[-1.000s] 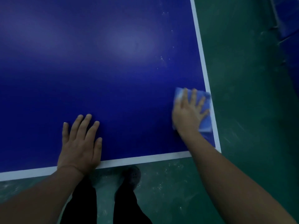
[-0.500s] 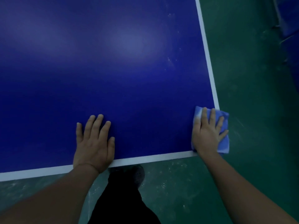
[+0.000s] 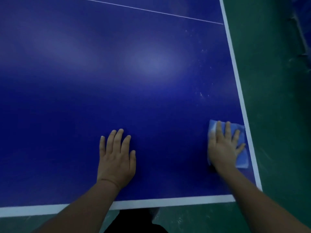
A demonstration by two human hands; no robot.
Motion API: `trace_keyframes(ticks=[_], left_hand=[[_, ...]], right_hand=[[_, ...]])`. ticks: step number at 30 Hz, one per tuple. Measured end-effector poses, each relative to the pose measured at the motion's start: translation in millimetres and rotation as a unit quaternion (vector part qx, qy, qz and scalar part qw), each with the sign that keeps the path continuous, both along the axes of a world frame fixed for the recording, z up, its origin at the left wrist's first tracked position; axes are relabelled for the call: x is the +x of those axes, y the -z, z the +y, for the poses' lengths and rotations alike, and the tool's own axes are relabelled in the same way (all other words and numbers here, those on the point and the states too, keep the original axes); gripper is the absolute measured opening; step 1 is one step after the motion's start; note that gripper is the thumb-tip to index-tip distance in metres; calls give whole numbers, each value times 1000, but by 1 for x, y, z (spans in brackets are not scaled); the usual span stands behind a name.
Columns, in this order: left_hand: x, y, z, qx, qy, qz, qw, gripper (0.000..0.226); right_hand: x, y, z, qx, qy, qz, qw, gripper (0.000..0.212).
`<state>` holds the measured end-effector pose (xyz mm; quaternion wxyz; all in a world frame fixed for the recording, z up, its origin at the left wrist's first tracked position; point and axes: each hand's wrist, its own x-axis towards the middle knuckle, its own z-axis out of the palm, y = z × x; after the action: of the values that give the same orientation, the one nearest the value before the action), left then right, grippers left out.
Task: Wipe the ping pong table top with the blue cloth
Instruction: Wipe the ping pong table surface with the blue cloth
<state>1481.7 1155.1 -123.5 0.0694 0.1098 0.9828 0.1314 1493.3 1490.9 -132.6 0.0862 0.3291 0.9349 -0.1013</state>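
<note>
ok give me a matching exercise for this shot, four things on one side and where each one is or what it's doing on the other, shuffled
Things:
1. left hand
2. right hand
3. cloth
4. white specks

Places or states:
A. lies by the table's right edge line, under a palm
B. rests flat on bare blue table, fingers straight
C. scattered on the top, beyond the cloth
D. presses down on the cloth, fingers spread

Pairs: 1-B, 2-D, 3-A, 4-C
</note>
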Motion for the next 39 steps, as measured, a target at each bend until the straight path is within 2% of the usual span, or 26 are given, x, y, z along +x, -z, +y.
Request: trace_keyframes(ticks=[3, 6, 9, 11, 13, 15, 17, 19, 20, 22, 23, 25, 27, 28, 29, 31, 32, 34, 36, 39], left_hand=[[-2, 8, -2, 11, 9, 14, 1000, 57], [-2, 12, -3, 29, -8, 41, 999, 57], [-3, 13, -3, 32, -10, 43, 999, 58], [-3, 13, -3, 25, -10, 26, 999, 62], [-3, 12, -2, 8, -2, 7, 1000, 66], [-4, 12, -2, -5, 6, -7, 1000, 68], [-5, 12, -2, -11, 12, -9, 1000, 65], [-4, 12, -2, -16, 13, -6, 1000, 60], [-5, 12, -2, -18, 14, -7, 1000, 59], [-5, 9, -1, -18, 15, -7, 1000, 59], [-6, 8, -1, -19, 15, -5, 1000, 59], [-6, 5, 1, -23, 13, -4, 1000, 60], [-6, 3, 2, -28, 7, -2, 1000, 62], [-6, 3, 3, -31, 5, 1, 1000, 62], [-5, 2, 4, -35, 2, 5, 999, 62], [-5, 1, 6, -44, -4, 9, 999, 63], [-4, 1, 8, -52, -6, 10, 999, 64], [-1, 0, 14, -73, -17, 16, 997, 66], [5, -2, 27, -76, -69, 28, 994, 66], [23, -7, 72, -36, -148, 52, 987, 62]], right_hand=[[-9, 2, -74, 16, -126, -4, 992, 59], [-51, 10, -149, 10, -283, 34, 959, 55], [-110, 12, -195, -39, -364, 71, 928, 52], [-146, 13, -191, -30, -392, 73, 917, 54], [-172, 14, -146, 19, -370, 51, 928, 57], [-184, 15, -70, 88, -277, 21, 957, 58], [-177, 11, 18, 68, -97, 6, 993, 59], [-162, -3, 65, 9, 58, 11, 998, 62], [-156, -5, 66, -3, 93, 16, 996, 63], [-150, -3, 32, 21, 75, 33, 996, 60], [-144, 0, 3, 43, 20, 38, 998, 57], [-119, 9, -66, 68, -158, 56, 984, 56], [-80, 14, -105, 24, -373, 63, 926, 53], [-67, 13, -98, 5, -443, 55, 895, 50], [-63, 11, -73, -9, -474, 46, 879, 50], [-74, 7, 1, 42, -451, 25, 891, 57], [-86, 4, 40, 70, -402, 3, 913, 62], [-119, 2, 106, 62, -271, -1, 960, 62], [-153, -1, 131, 12, -201, 20, 979, 57], [-163, 0, 114, -12, -214, 43, 976, 55]])
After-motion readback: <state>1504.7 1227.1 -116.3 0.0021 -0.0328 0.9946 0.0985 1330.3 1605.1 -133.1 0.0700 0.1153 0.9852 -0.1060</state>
